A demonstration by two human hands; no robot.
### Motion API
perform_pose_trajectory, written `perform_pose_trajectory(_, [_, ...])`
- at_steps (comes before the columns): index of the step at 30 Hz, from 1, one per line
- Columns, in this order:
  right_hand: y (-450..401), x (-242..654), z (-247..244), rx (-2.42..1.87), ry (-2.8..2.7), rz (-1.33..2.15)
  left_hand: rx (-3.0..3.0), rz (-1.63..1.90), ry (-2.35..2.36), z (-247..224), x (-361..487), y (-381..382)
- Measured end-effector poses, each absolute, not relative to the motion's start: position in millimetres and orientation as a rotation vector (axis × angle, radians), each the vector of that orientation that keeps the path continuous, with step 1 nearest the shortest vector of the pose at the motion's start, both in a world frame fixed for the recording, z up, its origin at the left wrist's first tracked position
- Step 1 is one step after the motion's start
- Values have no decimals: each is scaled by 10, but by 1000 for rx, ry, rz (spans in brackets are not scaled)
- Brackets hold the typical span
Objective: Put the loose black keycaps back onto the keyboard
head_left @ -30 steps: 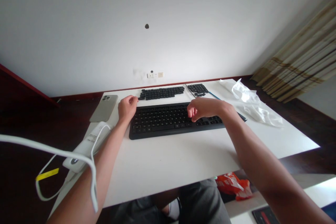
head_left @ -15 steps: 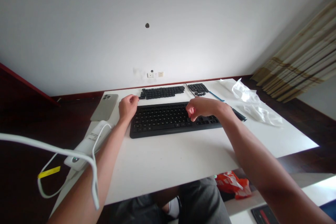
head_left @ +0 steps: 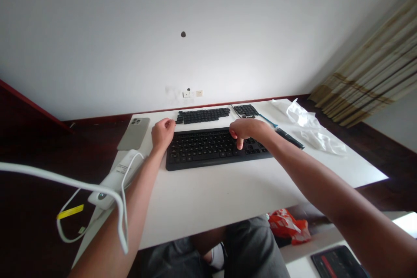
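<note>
A black keyboard (head_left: 202, 150) lies on the white table in front of me. My left hand (head_left: 163, 134) rests by its far left corner, fingers curled together; whatever they may hold is hidden. Over the right-middle part of the keyboard is my right hand (head_left: 243, 131), with curled fingers and the thumb pointing down onto the keys. Behind the keyboard, loose black keycaps (head_left: 205, 115) are laid out in rows. A second, smaller group of keycaps (head_left: 246, 110) sits to their right, beside a thin blue tool (head_left: 267, 120).
On the left are a phone (head_left: 134, 134) and a white power strip (head_left: 114, 182) with a white cable (head_left: 65, 177) arching beside my left arm. Crumpled clear plastic (head_left: 304, 119) lies on the right, near a dark strip-shaped object (head_left: 289, 138). A red bag (head_left: 288, 226) is below the table.
My right thumb has straightened downward onto the keys, where before it was more tucked in. The left hand keeps its curl by the corner. The whole view has shifted slightly.
</note>
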State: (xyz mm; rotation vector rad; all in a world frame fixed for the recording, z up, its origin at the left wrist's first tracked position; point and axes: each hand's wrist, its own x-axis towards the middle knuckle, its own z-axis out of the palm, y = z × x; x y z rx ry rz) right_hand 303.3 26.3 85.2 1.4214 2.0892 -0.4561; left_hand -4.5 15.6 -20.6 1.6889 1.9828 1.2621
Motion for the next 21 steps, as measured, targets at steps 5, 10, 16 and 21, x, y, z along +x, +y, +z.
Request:
perform_pose_trajectory(5, [238, 3016, 808, 1444, 2079, -444, 1687, 1248, 1986, -206, -46, 154])
perform_pose_trajectory(10, [222, 2983, 778, 1416, 2149, -373, 1686, 1229, 1985, -189, -45, 134])
perform_pose_trajectory(16, [426, 3175, 865, 1344, 2163, -606, 1684, 1214, 1988, -172, -46, 128])
perform_pose_trajectory(21, [755, 3369, 1065, 1526, 2450, -578, 1687, 1219, 1962, -172, -50, 121])
